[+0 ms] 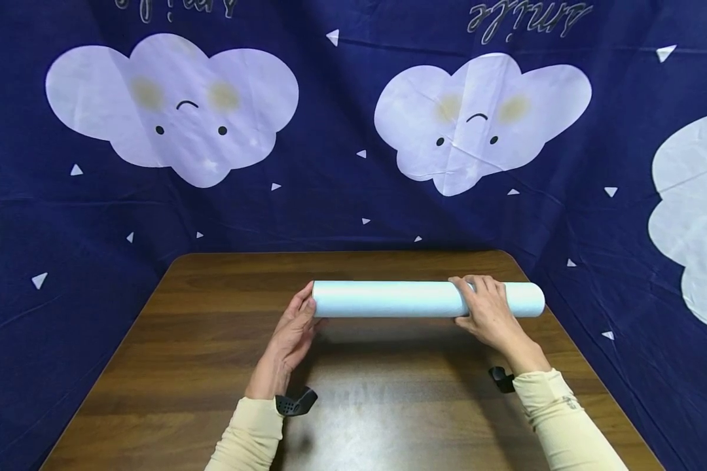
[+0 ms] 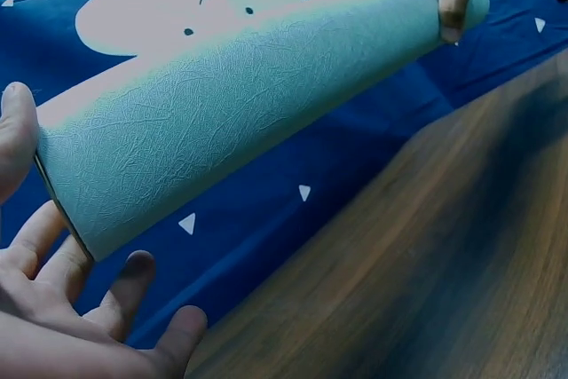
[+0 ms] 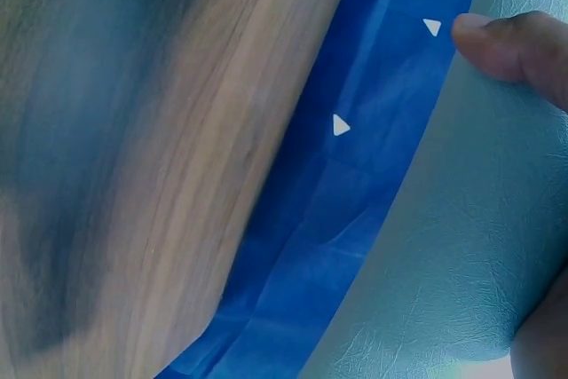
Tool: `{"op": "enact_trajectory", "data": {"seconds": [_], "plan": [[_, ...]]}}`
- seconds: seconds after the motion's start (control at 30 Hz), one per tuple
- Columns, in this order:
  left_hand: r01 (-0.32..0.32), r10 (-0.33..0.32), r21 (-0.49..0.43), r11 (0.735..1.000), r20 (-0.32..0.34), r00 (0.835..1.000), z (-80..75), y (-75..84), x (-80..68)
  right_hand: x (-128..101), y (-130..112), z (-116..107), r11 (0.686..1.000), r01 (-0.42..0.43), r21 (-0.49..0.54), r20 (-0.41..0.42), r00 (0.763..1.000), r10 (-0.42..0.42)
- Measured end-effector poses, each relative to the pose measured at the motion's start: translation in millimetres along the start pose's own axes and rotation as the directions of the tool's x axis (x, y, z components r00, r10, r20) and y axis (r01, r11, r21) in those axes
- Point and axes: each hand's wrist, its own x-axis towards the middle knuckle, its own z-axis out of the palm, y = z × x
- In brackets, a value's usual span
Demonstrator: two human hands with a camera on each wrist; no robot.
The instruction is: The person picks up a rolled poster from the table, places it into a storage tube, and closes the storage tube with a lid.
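A long pale blue-green roll (image 1: 389, 299), like wallpaper with a crinkled surface, is held level above a wooden table (image 1: 212, 353). My left hand (image 1: 290, 335) holds its left end, thumb on one side of the rim and some fingers under it; the left wrist view shows other fingers spread loosely below. Toward the right end, my right hand (image 1: 488, 313) grips the roll from above. In the right wrist view, the right thumb (image 3: 510, 46) presses against the textured surface (image 3: 453, 210). The right fingers on the roll's far side are mostly hidden there.
A dark blue cloth (image 1: 324, 216) with white clouds and small triangles hangs behind and beside the table. Black wrist devices (image 1: 296, 401) sit on both wrists. The roll's right end reaches near the table's right edge.
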Motion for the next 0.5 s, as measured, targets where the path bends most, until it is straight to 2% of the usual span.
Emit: {"op": "enact_trajectory", "data": {"seconds": [0.5], "plan": [[-0.005,0.010,0.073,0.997,-0.072,0.997,-5.4,6.6,-6.2,5.4,-4.4,1.9,1.000,0.017,0.010,-0.004,1.000,-0.017]]}}
